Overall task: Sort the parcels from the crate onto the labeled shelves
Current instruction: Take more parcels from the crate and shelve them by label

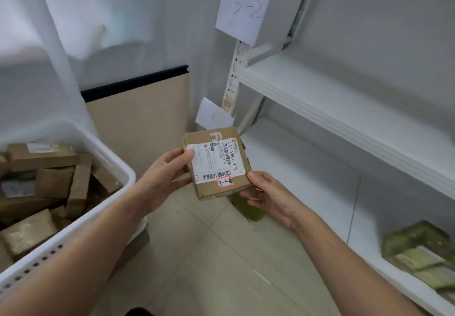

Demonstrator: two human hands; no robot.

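Gripping box [216, 163] by opposite edges w/ L hand [170, 170] & R hand [266, 195]; keeping tag [224, 182] face-up, prob. to read code for shelving.

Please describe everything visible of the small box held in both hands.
The parcel is a small, flat brown cardboard box, held in the air, tilted. A white shipping label with barcodes covers most of its top; a red-edged sticker reads 3-1-10 in handwriting. The left hand grips its left edge, thumb on the label; the right hand grips its lower right corner.
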